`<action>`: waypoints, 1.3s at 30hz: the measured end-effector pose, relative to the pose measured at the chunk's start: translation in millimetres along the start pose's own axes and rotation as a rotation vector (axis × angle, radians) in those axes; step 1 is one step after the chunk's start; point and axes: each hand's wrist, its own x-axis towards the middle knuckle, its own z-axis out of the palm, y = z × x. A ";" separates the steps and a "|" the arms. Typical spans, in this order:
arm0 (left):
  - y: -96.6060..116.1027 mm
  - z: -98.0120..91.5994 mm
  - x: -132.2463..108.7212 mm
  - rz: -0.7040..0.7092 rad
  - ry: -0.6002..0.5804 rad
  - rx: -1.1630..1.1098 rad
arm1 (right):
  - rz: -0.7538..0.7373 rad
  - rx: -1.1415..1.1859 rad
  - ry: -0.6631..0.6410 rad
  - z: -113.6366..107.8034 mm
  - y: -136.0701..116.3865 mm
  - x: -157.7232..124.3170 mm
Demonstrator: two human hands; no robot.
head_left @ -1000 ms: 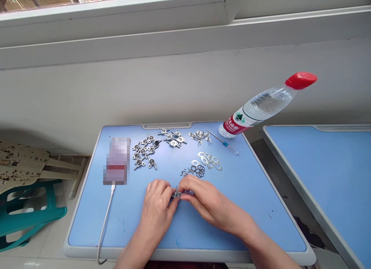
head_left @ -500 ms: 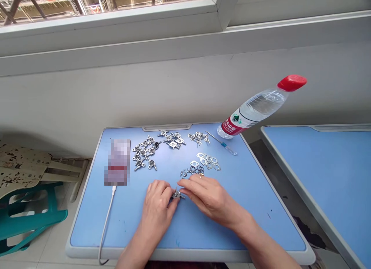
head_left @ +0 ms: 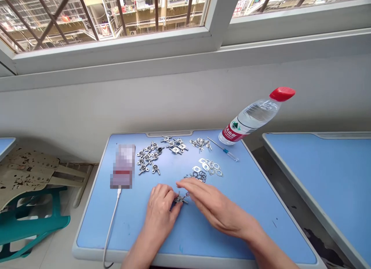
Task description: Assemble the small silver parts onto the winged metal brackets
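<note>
My left hand (head_left: pixel 159 211) pinches a small silver metal assembly (head_left: pixel 181 198) at its left side, low on the blue desktop (head_left: pixel 185 238). My right hand (head_left: pixel 217 211) lies flat-fingered and open, its fingertips just above the assembly and holding nothing. Beyond the hands lie small heaps of metal parts: winged fittings (head_left: pixel 147 159), bolts (head_left: pixel 199 143), flat gaskets (head_left: pixel 210 167) and dark rings (head_left: pixel 199 176). A small screwdriver with a blue handle (head_left: pixel 224 152) rests near the far edge.
A pixelated phone (head_left: pixel 123 166) on the desk has a white cable (head_left: pixel 111 226) running off the near edge. A water bottle with a red cap (head_left: pixel 249 118) lies at the far right corner. A second blue desk (head_left: pixel 304 176) stands to the right, and a teal stool (head_left: pixel 31 222) sits left.
My right hand has come away from the assembly, its fingers straightening out. The view has tilted upward, showing more of the window.
</note>
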 end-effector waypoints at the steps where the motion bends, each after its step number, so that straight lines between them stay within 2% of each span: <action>1: 0.5 -0.3 -0.1 -0.009 -0.006 0.002 | -0.025 0.024 0.028 0.2 -0.3 0.5; 5: 2.0 -1.0 -0.3 -0.037 -0.020 0.028 | -0.049 -0.118 0.199 6.4 2.8 0.8; 7: 2.1 -0.9 -0.5 -0.036 -0.013 0.036 | -0.034 -0.133 0.190 7.3 3.6 0.5; 11: 1.8 -1.3 -0.8 -0.046 -0.017 0.014 | -0.016 0.022 0.073 3.5 1.5 0.4; 17: 1.4 -2.5 0.2 -0.075 -0.063 -0.008 | -0.129 0.022 0.210 13.0 4.0 2.2; 20: 0.7 -1.4 0.3 -0.083 -0.054 -0.036 | -0.065 0.063 0.178 12.1 4.6 0.9; 22: 0.3 -0.5 -0.2 -0.081 -0.041 -0.042 | 0.011 0.103 0.095 7.4 4.7 -0.4; 24: -0.1 0.4 -0.8 -0.085 -0.024 -0.053 | 0.004 0.117 0.079 3.0 5.9 -1.0; 28: -1.7 0.9 -0.5 -0.085 -0.009 -0.063 | -0.053 0.060 0.177 4.7 9.4 2.2; 33: -2.5 -2.5 0.4 -0.048 0.005 -0.079 | -0.002 0.019 0.264 12.7 8.7 4.1; 39: -5.1 -3.5 2.2 -0.013 -0.010 -0.101 | -0.042 0.152 0.061 5.2 12.3 -2.9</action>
